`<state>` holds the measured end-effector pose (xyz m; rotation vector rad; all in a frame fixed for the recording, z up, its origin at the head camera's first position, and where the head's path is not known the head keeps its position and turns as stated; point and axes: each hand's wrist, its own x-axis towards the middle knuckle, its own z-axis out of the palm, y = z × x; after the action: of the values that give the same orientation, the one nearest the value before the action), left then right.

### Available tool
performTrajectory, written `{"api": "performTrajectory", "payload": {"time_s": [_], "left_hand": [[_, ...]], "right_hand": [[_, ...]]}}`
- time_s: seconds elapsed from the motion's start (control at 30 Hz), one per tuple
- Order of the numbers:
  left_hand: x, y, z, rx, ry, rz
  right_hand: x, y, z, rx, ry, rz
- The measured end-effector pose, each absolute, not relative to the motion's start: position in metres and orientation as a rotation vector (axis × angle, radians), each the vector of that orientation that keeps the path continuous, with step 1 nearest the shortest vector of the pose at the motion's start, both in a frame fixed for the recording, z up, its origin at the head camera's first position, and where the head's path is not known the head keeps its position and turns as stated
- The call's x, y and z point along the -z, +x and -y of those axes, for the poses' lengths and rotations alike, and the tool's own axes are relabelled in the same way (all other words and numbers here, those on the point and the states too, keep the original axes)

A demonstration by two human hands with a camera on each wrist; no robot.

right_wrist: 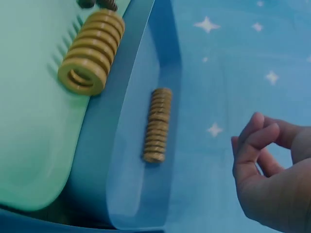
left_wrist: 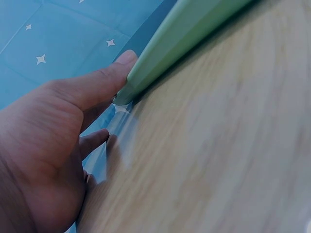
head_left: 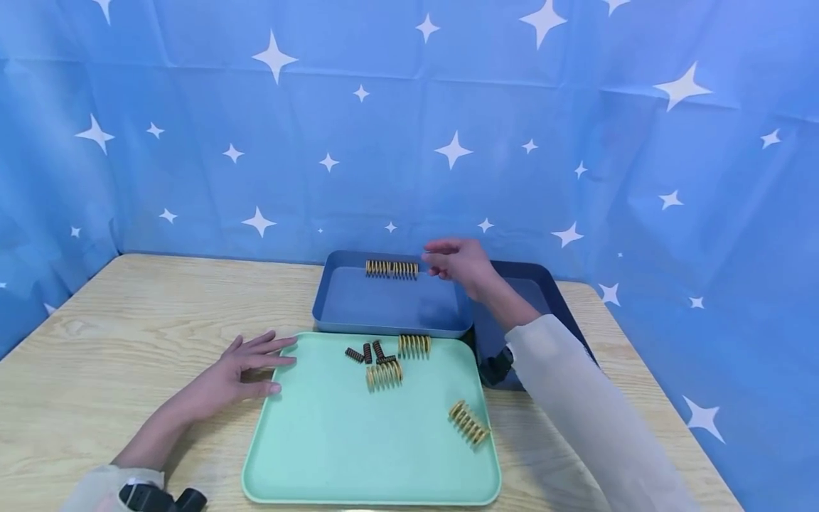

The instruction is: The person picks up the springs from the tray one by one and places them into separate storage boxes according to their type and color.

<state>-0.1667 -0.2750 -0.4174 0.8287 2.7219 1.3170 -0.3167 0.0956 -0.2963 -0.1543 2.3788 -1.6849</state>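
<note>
My right hand (head_left: 462, 267) hovers over the back right corner of a blue tray (head_left: 390, 313), fingers loosely bent, with nothing visible in them. Left of it, two yellow coil springs (head_left: 392, 269) lie end to end along that tray's back wall; the right wrist view also shows these springs (right_wrist: 157, 125). My left hand (head_left: 239, 373) is spread at the left rim of a mint green tray (head_left: 358, 455), its thumb (left_wrist: 127, 58) against the rim. On the green tray lie three larger-looking yellow springs, one near the right edge (head_left: 469, 424), and several small dark springs (head_left: 367, 353).
A second, dark blue tray (head_left: 493, 334) stands at the right, partly under my right forearm. The trays stand on a wooden table (head_left: 192, 306). A blue curtain with white stars (head_left: 409, 178) hangs behind it.
</note>
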Motion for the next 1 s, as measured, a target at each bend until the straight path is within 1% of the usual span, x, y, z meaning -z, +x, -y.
{"api": "performTrajectory", "payload": {"time_s": [0.2,0.43,0.73,1.0], "left_hand": [[0.418,-0.166,0.276,-1.326,0.855,-2.712],[0.417,-0.166,0.275,-1.326,0.831,-2.700],[0.417,-0.165,0.274,-1.322,0.841,-2.698],[0.417,-0.166,0.275,-1.322,0.854,-2.709]], "right_hand": [[0.285,-0.292,-0.097,1.653,-0.316,-2.376],[0.278,-0.267,-0.108,1.633,-0.380,-2.360],[0.287,-0.237,-0.132,1.529,-0.446,-2.420],[0.293,-0.205,-0.147,1.536,-0.505,-2.386]]}}
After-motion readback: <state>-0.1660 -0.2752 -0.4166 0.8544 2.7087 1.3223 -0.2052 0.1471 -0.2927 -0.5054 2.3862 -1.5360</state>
